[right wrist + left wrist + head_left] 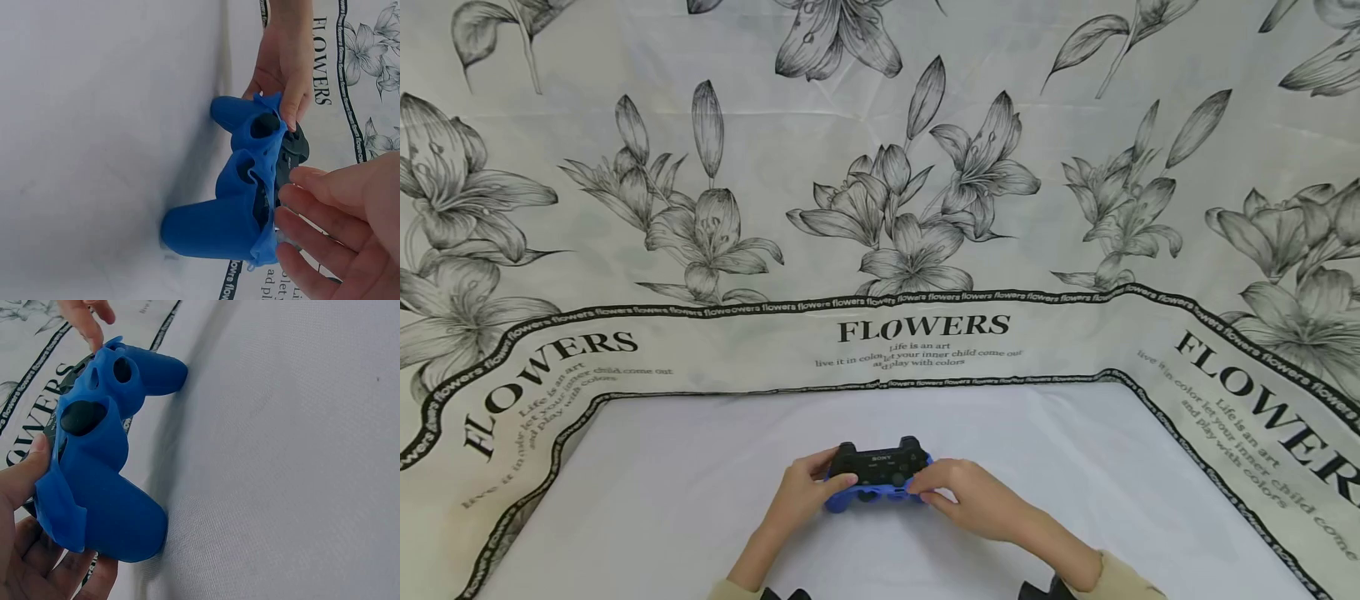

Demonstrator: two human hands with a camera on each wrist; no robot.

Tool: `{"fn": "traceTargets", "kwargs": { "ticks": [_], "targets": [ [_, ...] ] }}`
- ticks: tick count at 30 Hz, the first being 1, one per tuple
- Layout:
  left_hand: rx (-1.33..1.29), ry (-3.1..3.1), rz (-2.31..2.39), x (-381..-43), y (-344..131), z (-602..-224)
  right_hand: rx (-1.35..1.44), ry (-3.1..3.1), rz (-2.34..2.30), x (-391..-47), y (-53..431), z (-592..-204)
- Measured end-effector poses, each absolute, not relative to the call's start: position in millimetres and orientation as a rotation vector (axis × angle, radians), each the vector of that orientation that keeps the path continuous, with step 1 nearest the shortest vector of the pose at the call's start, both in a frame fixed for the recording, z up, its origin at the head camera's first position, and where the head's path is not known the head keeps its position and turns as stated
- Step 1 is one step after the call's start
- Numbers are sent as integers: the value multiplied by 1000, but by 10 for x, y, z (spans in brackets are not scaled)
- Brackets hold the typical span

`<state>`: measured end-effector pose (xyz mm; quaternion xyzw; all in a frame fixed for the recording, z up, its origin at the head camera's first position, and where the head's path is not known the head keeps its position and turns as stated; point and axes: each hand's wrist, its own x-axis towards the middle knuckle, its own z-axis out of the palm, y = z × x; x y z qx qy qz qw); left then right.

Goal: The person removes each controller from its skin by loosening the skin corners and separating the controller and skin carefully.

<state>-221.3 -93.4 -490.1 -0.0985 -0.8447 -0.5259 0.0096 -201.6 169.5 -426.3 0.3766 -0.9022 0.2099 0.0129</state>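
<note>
A black Sony game controller [886,468] sits partly inside a blue rubbery cover [119,512], above or on the white cloth. My left hand [805,496] grips the controller's left end, thumb on the black face and fingers behind and below. Loose cover edge stands away from the body beside that thumb in the left wrist view. At the right end, my right hand [353,219] touches the cover's rim with loosely extended fingertips, thumb apart from them. Black thumbsticks [84,417] show through the cover's holes. Most of the controller's black face is hidden in both wrist views.
White cloth [700,450] covers the table. A flower-printed fabric [917,342] with black trim and lettering rises behind and along both sides. Black straps or devices [1047,588] show near the wrists at the bottom edge.
</note>
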Motion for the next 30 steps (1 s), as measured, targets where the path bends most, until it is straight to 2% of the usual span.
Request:
{"fn": "traceTargets", "kwargs": {
  "ticks": [6, 13, 22, 30],
  "targets": [
    [-257, -2655, -1608, -2191, -984, -4870, 1089, -2805, 835, -2135, 1480, -4163],
    [-359, -2674, -1586, -2216, -954, -4834, 1129, -2824, 583, -2183, 1127, -4159],
    [-453, -2773, -1608, -2191, -992, -4790, 1057, -2861, 438, -2208, 989, -4278],
    [-506, -2799, -1567, -2224, -981, -4742, 1102, -2868, 426, -2197, 992, -4212]
  ]
}}
